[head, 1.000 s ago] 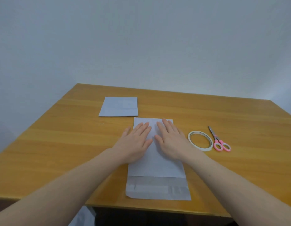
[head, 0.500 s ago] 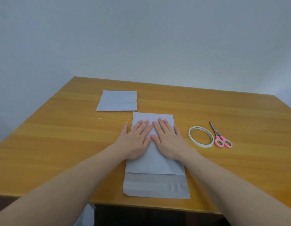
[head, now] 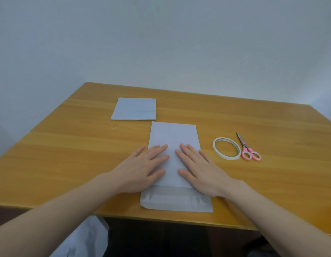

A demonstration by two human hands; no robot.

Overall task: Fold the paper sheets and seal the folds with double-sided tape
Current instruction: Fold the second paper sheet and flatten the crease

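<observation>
Pressing flat, fingers spread and gripping nothing, the left hand (head: 142, 169) and right hand (head: 203, 169) lay on the folded paper sheet (head: 173, 136) at the table's (head: 68, 154) near edge; another folded sheet (head: 134, 109) lay farther left, the tape roll (head: 226, 148) and scissors (head: 248, 150) right.

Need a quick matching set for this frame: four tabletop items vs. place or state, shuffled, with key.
Items:
1. tape roll
2. scissors
3. small folded sheet
4. large sheet

Descriptions:
A. pressed flat under both hands
B. pink handles, farthest right
C. far left, untouched
D. white ring between the large sheet and scissors

Pairs: 1-D, 2-B, 3-C, 4-A
</observation>
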